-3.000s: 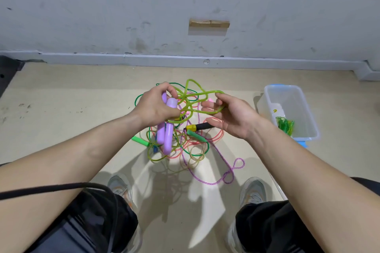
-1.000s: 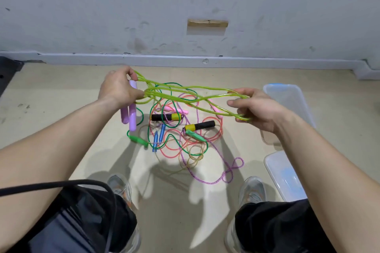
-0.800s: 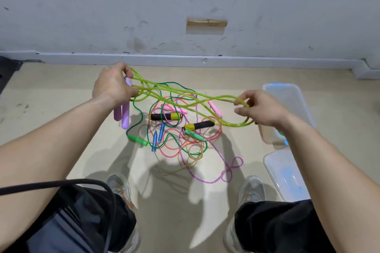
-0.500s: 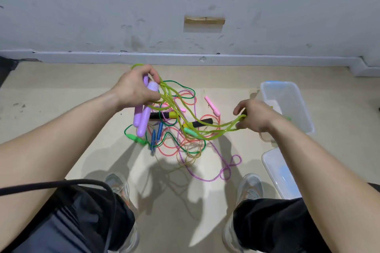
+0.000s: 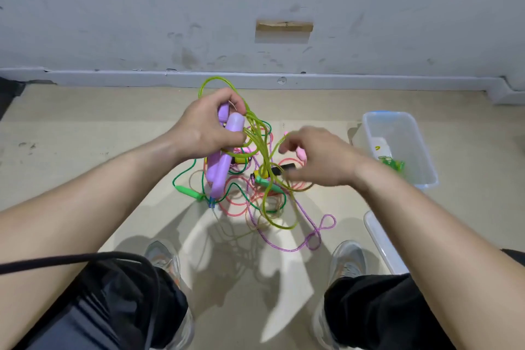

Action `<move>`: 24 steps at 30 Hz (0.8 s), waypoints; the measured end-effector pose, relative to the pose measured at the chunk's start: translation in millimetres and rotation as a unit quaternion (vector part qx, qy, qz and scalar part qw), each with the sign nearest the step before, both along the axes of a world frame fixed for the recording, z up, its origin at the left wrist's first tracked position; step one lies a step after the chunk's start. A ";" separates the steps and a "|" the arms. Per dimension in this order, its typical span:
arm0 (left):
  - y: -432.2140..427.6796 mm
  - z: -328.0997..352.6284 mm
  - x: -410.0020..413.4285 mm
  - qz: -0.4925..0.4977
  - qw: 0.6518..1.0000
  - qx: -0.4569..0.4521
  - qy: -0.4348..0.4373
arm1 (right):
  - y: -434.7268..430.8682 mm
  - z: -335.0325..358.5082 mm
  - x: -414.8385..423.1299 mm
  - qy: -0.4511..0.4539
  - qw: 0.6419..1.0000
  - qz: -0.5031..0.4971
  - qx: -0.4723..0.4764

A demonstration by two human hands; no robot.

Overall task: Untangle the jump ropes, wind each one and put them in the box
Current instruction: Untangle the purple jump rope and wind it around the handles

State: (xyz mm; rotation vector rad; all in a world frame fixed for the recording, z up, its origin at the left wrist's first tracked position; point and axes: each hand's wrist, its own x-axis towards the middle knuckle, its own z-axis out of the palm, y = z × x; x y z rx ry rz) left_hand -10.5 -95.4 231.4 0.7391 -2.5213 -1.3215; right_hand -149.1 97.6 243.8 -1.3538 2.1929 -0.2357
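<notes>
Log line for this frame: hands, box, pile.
step: gathering yellow-green rope | left hand: grips purple handles | right hand: blurred, grip unclear | box: green rope inside | pile: tangled on floor

Rope tangle (image 5: 250, 196) on floor (image 5: 85, 128) between shoes (image 5: 162, 256) and wall (image 5: 142, 23); box (image 5: 403, 133) right of tangle; lid (image 5: 382, 241) before box.

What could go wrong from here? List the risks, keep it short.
The yellow-green rope hangs from the left hand down into the pile below; pulling it up may drag others along or tighten a knot.
The left hand grips both lilac handles plus loose loops, which may slip and unwind.
The right hand is blurred and its hold unclear; a missed catch could drop loops back into the pile.
</notes>
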 end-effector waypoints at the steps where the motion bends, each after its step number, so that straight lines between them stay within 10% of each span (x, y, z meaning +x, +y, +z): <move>1: 1.8 -0.2 -0.8 0.000 1.000 0.001 0.006 | -5.1 -1.4 6.8 -0.020 0.994 -0.052 -0.094; 4: 11.1 3.0 -2.4 -0.013 1.000 0.011 0.023 | -16.5 -11.0 22.5 -0.087 0.963 -0.117 -0.228; 17: 19.4 1.4 -3.0 -0.012 0.994 0.106 0.029 | -25.4 -32.4 23.9 -0.085 0.958 -0.145 -0.232; 24: 8.6 -3.0 -3.1 0.054 0.997 -0.035 -0.028 | -21.3 -21.9 8.8 -0.006 0.977 -0.078 -0.199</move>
